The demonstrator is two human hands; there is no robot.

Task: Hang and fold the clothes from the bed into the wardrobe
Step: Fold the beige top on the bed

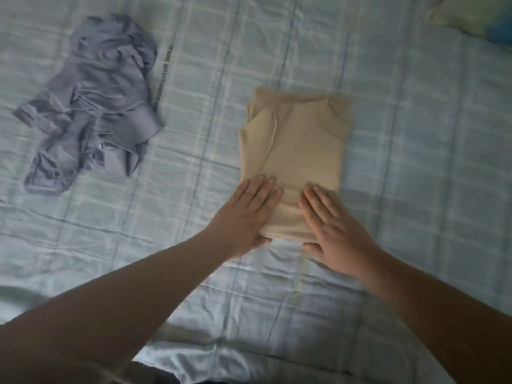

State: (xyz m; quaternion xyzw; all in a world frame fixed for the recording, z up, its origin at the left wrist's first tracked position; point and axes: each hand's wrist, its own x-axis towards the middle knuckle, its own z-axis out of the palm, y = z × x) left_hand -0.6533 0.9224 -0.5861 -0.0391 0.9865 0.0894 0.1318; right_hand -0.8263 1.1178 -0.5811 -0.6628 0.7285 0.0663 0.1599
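A beige top point(296, 139) lies folded into a narrow rectangle in the middle of the bed, its collar pointing away from me. My left hand point(246, 214) rests flat on its near left corner, fingers straight, thumb under the near edge. My right hand point(329, 223) lies flat on the near right corner, fingers straight and spread. A crumpled grey-purple garment point(91, 106) sits unfolded on the bed at the far left, well apart from both hands.
The bed point(415, 162) is covered by a pale blue checked sheet that fills the view. A yellow-green and blue pillow point(476, 15) shows at the top right corner. The bed's near edge runs along the bottom.
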